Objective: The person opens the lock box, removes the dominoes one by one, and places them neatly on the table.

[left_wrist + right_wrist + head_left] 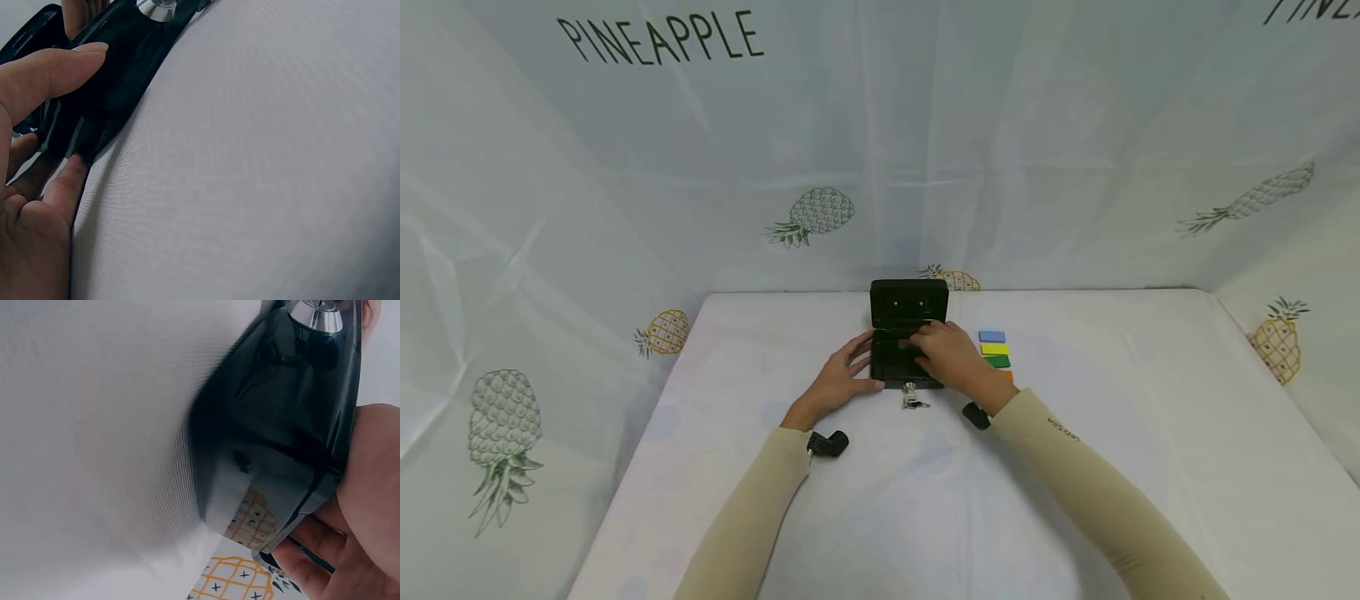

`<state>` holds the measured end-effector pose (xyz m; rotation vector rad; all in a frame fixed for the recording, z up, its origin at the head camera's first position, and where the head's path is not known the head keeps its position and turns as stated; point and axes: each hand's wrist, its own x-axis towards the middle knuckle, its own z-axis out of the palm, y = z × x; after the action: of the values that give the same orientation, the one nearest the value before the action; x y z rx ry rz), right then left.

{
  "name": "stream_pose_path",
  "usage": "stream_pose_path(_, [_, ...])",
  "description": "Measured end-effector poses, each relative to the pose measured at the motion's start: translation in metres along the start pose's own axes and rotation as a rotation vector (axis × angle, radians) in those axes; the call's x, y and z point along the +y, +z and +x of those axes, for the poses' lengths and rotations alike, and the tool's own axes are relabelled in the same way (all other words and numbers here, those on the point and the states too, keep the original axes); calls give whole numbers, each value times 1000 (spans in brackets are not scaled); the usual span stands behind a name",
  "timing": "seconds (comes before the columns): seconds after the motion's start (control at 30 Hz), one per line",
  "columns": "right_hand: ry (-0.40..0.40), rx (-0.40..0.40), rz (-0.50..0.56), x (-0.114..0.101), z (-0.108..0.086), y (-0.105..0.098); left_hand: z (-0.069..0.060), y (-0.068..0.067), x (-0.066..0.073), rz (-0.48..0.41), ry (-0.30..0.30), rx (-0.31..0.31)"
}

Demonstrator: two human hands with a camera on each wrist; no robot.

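Observation:
A small black cash box [887, 377] stands on the white-covered table with its lid [909, 293] raised. My left hand [837, 380] rests against the box's left side, fingers fairly straight and the thumb at the front left corner. In the left wrist view that thumb lies on the front rim. Over the right part of the box is my right hand [951, 354], its fingers reaching inside toward the hinge. Whether they hold something is hidden. From the lock [315, 315] at the front hang keys [915, 404].
Right of the box lie flat coloured pieces in a column: blue [992, 337], yellow [995, 349], green [997, 362] and orange [1008, 376], the last partly behind my right wrist. A pineapple-print sheet [1045, 167] hangs behind the table.

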<state>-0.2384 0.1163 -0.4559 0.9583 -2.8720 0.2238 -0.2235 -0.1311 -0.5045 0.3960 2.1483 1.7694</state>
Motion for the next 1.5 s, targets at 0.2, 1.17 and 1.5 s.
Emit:
stream_pose_path(0.2, [-25, 15, 12, -2, 0, 1, 0, -1, -2, -23, -10, -7])
stream_pose_path(1.17, [13, -31, 32, -5, 9, 4, -2, 0, -1, -13, -2, -4])
stream_pose_path(1.5, [-88, 68, 38, 1, 0, 1, -1, 0, -2, -19, -9, -11])
